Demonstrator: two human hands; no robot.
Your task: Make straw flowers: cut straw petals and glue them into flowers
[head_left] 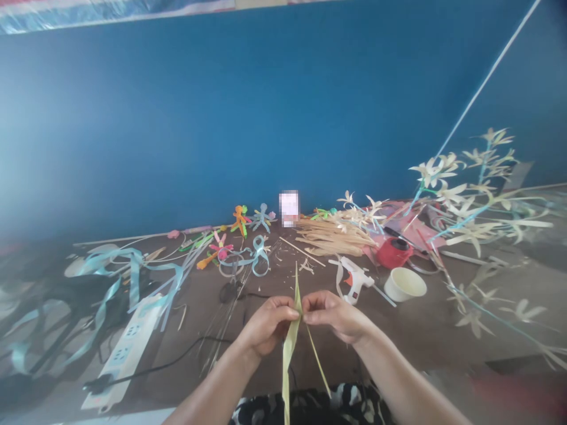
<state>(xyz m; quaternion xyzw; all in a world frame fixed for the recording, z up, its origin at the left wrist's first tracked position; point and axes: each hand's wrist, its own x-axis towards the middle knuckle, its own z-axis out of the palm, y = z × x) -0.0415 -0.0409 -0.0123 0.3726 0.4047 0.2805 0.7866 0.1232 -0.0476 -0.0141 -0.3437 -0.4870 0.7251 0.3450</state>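
Observation:
A long pale yellow-green leaf strip [290,345] stands between my hands, its pointed tip up and its lower end hanging down past the table edge. My left hand [272,321] pinches it between thumb and fingers. From the other side my right hand [334,316] is pinched at the same spot, where a narrow sliver [318,360] splits away and hangs down to the right. Beyond my right hand lies a white glue gun [354,278] with an orange trigger. Scissors [233,265] with pale handles lie past my left hand.
A white power strip [128,348] with a plugged-in black cable lies at the left, near light-blue ribbon [108,295]. At the right are a cream cup [405,284], a red tape roll [393,252] and flower branches [465,212]. Dried strips [332,236] lie by the blue wall [266,106].

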